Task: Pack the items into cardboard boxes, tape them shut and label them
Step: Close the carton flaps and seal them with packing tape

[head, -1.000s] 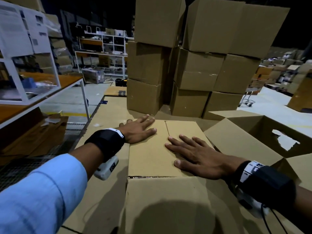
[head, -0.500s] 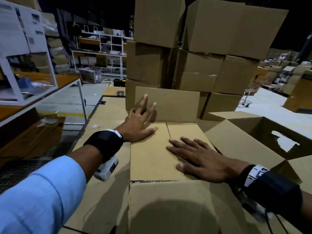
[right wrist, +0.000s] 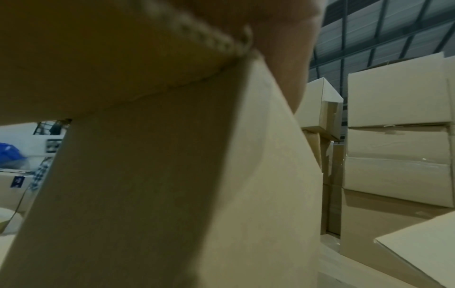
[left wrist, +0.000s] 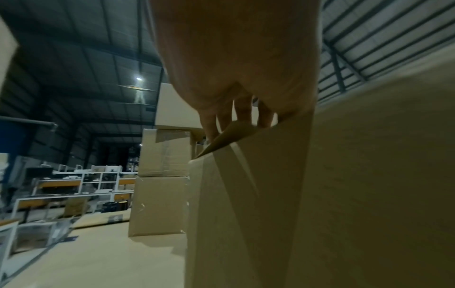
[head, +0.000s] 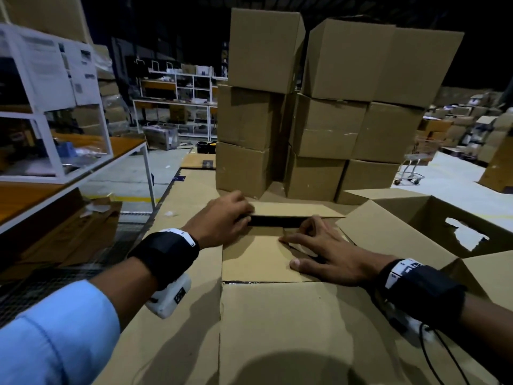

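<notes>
Pressing down the near flaps of the box [head: 258,259] with the right hand [head: 330,254], fingers spread nearly flat, gripping nothing. Beyond — left hand [head: 222,218] curled over the far flap [head: 294,211], folding it shut. Likely stiff, light cardboard — best held by flap edges.

**Brown carton nearly closed on the packing floor**

A plain brown cardboard box [head: 277,315] stands upright in the foreground, its near top flap [head: 258,259] folded flat. The far flap [head: 294,210] is lowered but not fully down, leaving a dark slit of open interior between the two. No tape or label shows on its visible faces.
</notes>
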`<state>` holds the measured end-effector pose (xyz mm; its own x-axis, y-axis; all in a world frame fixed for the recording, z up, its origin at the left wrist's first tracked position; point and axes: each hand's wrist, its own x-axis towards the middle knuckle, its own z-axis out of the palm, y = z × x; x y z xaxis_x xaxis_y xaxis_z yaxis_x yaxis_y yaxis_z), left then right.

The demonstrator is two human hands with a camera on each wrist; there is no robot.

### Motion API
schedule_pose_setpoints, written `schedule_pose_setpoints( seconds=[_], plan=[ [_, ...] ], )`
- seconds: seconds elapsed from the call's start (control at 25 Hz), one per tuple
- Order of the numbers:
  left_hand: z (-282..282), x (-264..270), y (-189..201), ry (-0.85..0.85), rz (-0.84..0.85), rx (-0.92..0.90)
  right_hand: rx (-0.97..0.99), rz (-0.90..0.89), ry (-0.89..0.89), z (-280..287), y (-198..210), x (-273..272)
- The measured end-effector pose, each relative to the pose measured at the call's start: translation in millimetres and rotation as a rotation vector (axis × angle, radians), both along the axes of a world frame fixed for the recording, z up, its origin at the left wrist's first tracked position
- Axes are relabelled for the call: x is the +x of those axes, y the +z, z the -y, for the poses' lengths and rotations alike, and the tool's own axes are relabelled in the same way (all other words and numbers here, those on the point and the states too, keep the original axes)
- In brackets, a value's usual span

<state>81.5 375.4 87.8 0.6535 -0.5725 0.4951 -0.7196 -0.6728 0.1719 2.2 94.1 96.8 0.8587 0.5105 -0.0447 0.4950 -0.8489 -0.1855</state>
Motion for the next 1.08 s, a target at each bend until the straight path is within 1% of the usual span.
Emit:
schedule_pose_setpoints(
  seconds=[0.04,0.12,0.2,0.24,0.32,0.4,0.48,0.56,0.6,0.64,0.68,0.8,0.88,1.0,1.08],
  plan=[
    [0,-9,-1,-0.015,-0.034,0.048,0.026,0.024,-0.005,-1,1,-2],
    [4,-25,-5,-0.006,-0.158,0.144,0.078,0.088,-0.044,0,4,-5],
    [6,-33,-10,0.023,-0.291,0.217,0.034,0.162,-0.100,3,10,0],
    [6,-35,-14,0.032,-0.360,0.222,-0.015,0.162,-0.126,6,13,5],
    [4,-37,-20,0.042,-0.449,0.179,-0.063,0.051,-0.163,17,16,17],
    [5,-41,-23,0.042,-0.455,0.148,-0.036,-0.115,-0.174,26,11,23],
    [10,-43,-22,0.039,-0.418,0.147,-0.007,-0.187,-0.172,32,3,21],
    [13,-45,-22,0.044,-0.407,0.145,0.011,-0.179,-0.184,36,-4,16],
    [14,-44,-18,0.040,-0.413,0.157,0.007,-0.180,-0.187,38,0,15],
    [18,-48,-23,0.032,-0.446,0.190,0.000,-0.208,-0.187,41,-7,9],
    [20,-48,-20,0.044,-0.444,0.221,-0.014,-0.192,-0.173,41,-5,10],
    [25,-51,-10,0.123,-0.406,0.412,-0.094,-0.133,-0.131,37,-6,10],
    [31,-53,-7,0.133,-0.410,0.463,-0.095,-0.105,-0.131,36,-7,5],
    [29,-57,-11,0.128,-0.398,0.457,-0.037,-0.088,-0.061,40,-5,-10],
    [27,-58,-12,0.125,-0.396,0.448,0.068,-0.097,-0.030,49,-1,-24]
  ],
)
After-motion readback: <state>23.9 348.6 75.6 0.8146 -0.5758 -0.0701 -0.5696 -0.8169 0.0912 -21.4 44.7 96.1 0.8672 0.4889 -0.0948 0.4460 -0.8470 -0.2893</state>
